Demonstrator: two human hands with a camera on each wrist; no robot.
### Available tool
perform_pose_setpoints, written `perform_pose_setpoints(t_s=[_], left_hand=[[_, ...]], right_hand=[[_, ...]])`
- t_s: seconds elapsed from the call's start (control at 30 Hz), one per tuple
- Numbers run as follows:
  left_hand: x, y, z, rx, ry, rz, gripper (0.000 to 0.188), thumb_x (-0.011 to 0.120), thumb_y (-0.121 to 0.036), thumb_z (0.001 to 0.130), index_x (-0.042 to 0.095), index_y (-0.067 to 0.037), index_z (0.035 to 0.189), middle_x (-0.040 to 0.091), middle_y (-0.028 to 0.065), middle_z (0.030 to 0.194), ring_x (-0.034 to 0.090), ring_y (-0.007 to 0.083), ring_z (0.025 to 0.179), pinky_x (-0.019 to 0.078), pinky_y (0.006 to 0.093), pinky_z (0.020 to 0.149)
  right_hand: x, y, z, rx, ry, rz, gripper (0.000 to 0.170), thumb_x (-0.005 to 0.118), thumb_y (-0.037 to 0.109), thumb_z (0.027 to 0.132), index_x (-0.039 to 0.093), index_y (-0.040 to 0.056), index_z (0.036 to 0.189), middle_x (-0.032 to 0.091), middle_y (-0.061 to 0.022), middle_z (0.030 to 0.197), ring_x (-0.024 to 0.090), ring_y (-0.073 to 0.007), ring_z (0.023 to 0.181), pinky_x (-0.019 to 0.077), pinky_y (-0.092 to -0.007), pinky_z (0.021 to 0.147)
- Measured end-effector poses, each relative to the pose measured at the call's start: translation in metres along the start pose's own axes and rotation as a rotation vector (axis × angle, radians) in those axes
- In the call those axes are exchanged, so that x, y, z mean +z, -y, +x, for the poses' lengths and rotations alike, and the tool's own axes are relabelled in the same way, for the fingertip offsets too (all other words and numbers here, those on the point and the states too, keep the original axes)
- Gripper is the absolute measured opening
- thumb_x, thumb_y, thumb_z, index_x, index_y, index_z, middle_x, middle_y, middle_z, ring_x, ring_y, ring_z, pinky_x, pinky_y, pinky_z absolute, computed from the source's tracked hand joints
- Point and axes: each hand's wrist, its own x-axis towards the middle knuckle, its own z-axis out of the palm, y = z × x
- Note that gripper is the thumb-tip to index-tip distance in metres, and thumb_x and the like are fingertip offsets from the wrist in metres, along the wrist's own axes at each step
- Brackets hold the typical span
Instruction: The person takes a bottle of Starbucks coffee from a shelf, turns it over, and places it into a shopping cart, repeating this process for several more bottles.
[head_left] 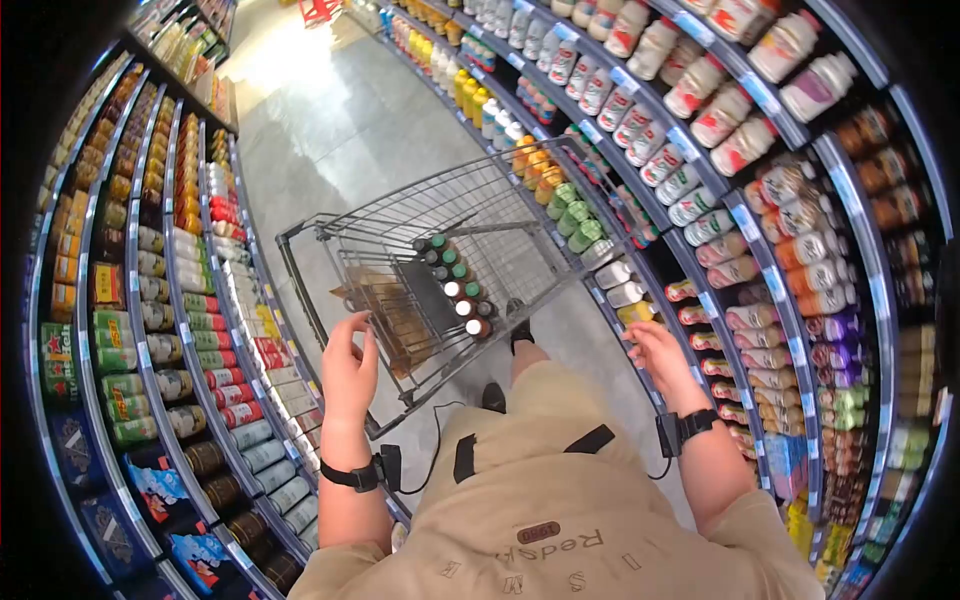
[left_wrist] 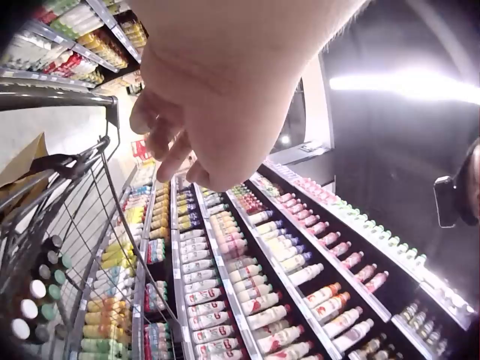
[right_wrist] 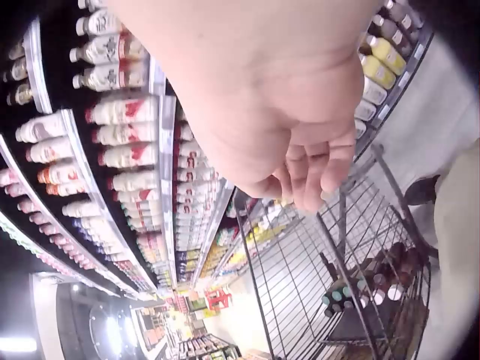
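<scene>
In the head view, my left hand [head_left: 350, 370] hovers beside the near left end of a wire shopping cart [head_left: 440, 182], fingers loosely bent and holding nothing. On the other side, my right hand [head_left: 665, 365] is raised near the right-hand shelves, its fingers relaxed and apart from the bottles. Inside the cart stand several dark bottles [head_left: 460, 288] with green, white and black caps. Next to them is a brown paper-like bag [head_left: 385, 315]. Both wrist views show an empty palm: the left hand [left_wrist: 225, 112] close to the cart's rim, the right hand [right_wrist: 300, 127] above the basket's edge in that view.
Tall shelves of cans and cartons [head_left: 210, 360] line the left side of the aisle. White and coloured drink bottles [head_left: 700, 100] fill the right-hand shelves. Grey tiled floor [head_left: 290, 150] runs ahead beyond the cart, with a red object [head_left: 320, 10] at the far end.
</scene>
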Motion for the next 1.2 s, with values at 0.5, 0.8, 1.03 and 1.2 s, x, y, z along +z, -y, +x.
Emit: perform_pose_setpoints(t_s=[0.5, 0.8, 1.03, 1.2], left_hand=[[0.101, -0.184, -0.006, 0.519, 0.248, 0.013, 0.023, 0.066, -0.008, 0.098, 0.069, -0.005, 0.121, 0.068, 0.0083, 0.099, 0.054, 0.0190, 0.062, 0.0472, 0.0331, 0.062], [0.251, -0.356, -0.109, 0.832, 0.525, -0.026, 0.022, 0.067, -0.008, 0.096, 0.069, -0.007, 0.118, 0.069, 0.0092, 0.100, 0.058, 0.0237, 0.060, 0.0485, 0.0367, 0.060], [0.351, -0.497, -0.235, 1.018, 0.703, -0.163, 0.026, 0.068, -0.007, 0.096, 0.069, -0.009, 0.121, 0.069, 0.0070, 0.101, 0.060, 0.0221, 0.061, 0.0491, 0.0341, 0.060], [0.389, -0.569, -0.301, 1.134, 0.765, -0.298, 0.028, 0.067, -0.004, 0.096, 0.067, -0.006, 0.124, 0.069, 0.0077, 0.106, 0.057, 0.0177, 0.059, 0.0479, 0.0320, 0.058]], right_hand=[[-0.122, -0.066, -0.195, -0.221, -0.388, 0.247, 0.023, 0.065, 0.025, 0.106, 0.067, 0.0084, 0.121, 0.074, -0.0062, 0.115, 0.067, -0.0143, 0.085, 0.0532, -0.0300, 0.073], [-0.251, -0.158, -0.335, -0.286, -0.688, 0.439, 0.018, 0.064, 0.023, 0.107, 0.068, 0.0086, 0.117, 0.075, -0.0051, 0.113, 0.067, -0.0144, 0.083, 0.0539, -0.0306, 0.071], [-0.335, -0.212, -0.439, -0.339, -0.844, 0.426, 0.019, 0.064, 0.021, 0.107, 0.069, 0.0078, 0.119, 0.075, -0.0045, 0.113, 0.067, -0.0132, 0.085, 0.0544, -0.0291, 0.072], [-0.376, -0.194, -0.491, -0.427, -0.834, 0.396, 0.021, 0.064, 0.019, 0.106, 0.068, 0.0066, 0.123, 0.075, -0.0046, 0.115, 0.068, -0.0130, 0.088, 0.0544, -0.0284, 0.074]])
